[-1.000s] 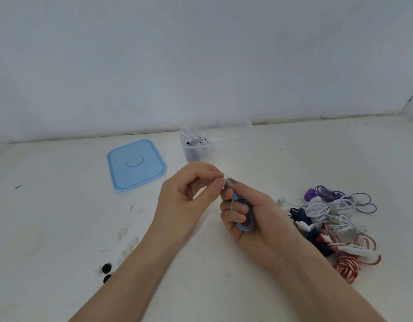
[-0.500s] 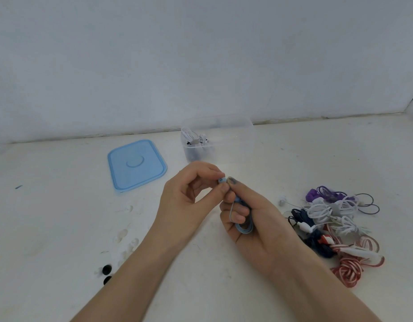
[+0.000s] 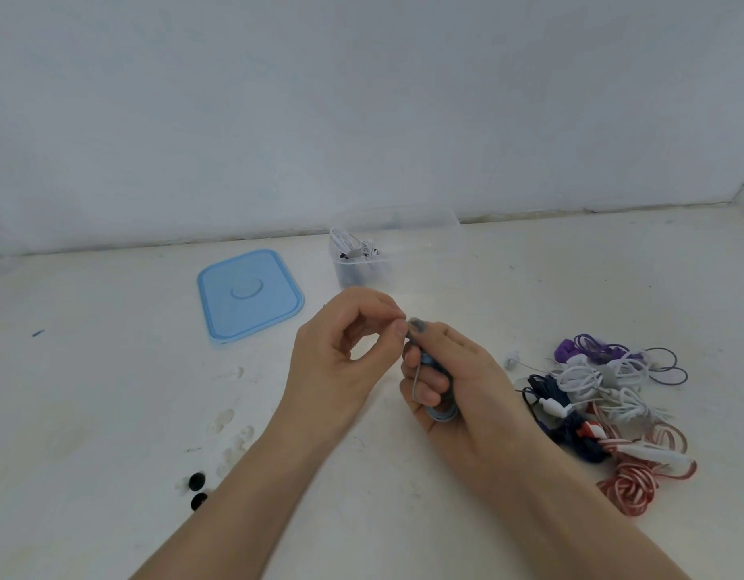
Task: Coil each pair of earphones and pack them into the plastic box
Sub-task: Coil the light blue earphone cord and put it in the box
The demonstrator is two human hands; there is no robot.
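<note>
A blue pair of earphones (image 3: 439, 408) is wound in a small coil round the fingers of my right hand (image 3: 449, 383), which grips it above the white table. My left hand (image 3: 341, 349) pinches the end of that cord between thumb and forefinger, right against my right thumb. The clear plastic box (image 3: 420, 240) stands at the back by the wall, with white and dark earphones in its left end. A heap of tangled earphones (image 3: 604, 395), purple, white, navy and red-white, lies on the table to the right of my right hand.
The box's blue lid (image 3: 248, 295) lies flat on the table left of the box. Two small black ear tips (image 3: 197, 489) sit near my left forearm. The wall runs close behind the box.
My hands have stayed together at the table's middle with the blue coil in my right hand. My left hand's pinch at the cord end has shifted only slightly.
</note>
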